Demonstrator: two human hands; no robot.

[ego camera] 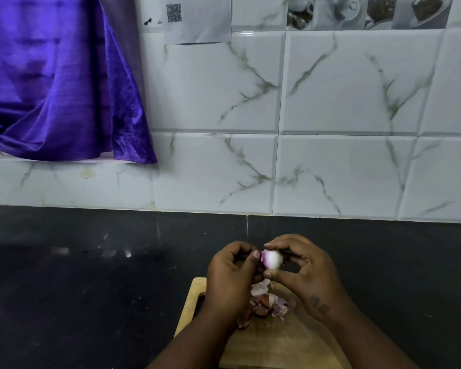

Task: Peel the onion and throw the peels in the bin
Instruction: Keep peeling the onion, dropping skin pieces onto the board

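Note:
A small onion (pixel 271 259), white with a purple patch on its left side, is held above a wooden cutting board (pixel 277 339). My right hand (pixel 304 272) pinches it between thumb below and fingers above. My left hand (pixel 230 272) has its fingers curled and its thumb tip pressed against the onion's purple left side. A pile of papery onion peels (pixel 266 302), pinkish and brown, lies on the board under my hands. No bin is in view.
The board sits on a dark countertop (pixel 91 288) that reaches back to a white marbled tile wall (pixel 304 169). A purple curtain (pixel 59 81) hangs at the upper left. A paper sheet with a QR code (pixel 197 17) is stuck on the wall.

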